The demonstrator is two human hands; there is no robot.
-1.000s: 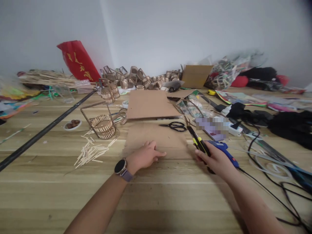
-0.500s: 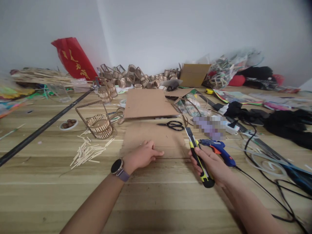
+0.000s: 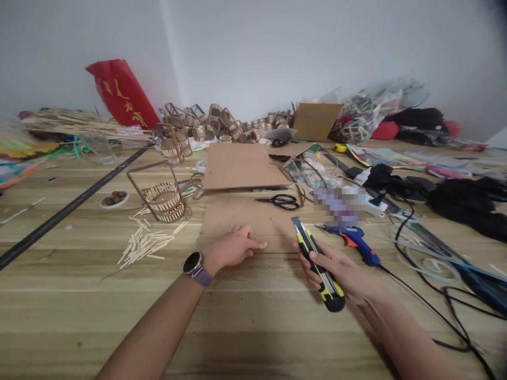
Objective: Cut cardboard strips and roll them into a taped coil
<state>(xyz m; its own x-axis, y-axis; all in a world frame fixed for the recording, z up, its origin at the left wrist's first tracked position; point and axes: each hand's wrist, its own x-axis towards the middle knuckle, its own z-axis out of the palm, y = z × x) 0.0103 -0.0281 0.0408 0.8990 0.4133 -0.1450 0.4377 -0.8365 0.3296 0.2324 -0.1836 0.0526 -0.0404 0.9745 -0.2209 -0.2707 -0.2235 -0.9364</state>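
- A red bag [image 3: 121,92] with gold lettering leans at the back left, beside a heap of thin wooden strips [image 3: 71,121].
- A long black strip [image 3: 79,203] runs diagonally along the wooden table [image 3: 158,327].
- A white bowl [image 3: 127,201] holds round brown pieces [image 3: 114,198].
- Short pale sticks [image 3: 142,245] lie scattered on the tabletop, just in front of a small basket [image 3: 166,203] standing upright with a tall squared handle.
- The left hand [image 3: 229,248], a watch [image 3: 193,262] on its wrist, rests on the near part of a flat cardboard sheet [image 3: 233,211]. One digit stretches out to the right; the other fingers are bent, their tips hidden, so I cannot tell how wide they are or whether they grip anything.
- That sheet lies flat in the middle of the table; a second cardboard piece [image 3: 237,163] is just behind it, and more small baskets [image 3: 222,124] are piled by the wall.
- Black-handled scissors [image 3: 283,201] lie at the sheet's far right, points to the left.
- The right hand [image 3: 330,266] holds a yellow-and-black utility knife [image 3: 321,272], fingers wrapped around the body and thumb along the top. Its blade end points forward and left, near the sheet's right edge; I cannot tell whether they touch.
- A blue glue gun [image 3: 358,244] lies just beyond the right hand, its black cable [image 3: 420,298] trailing right.
- Black cloth [image 3: 471,203] lies at the far right.
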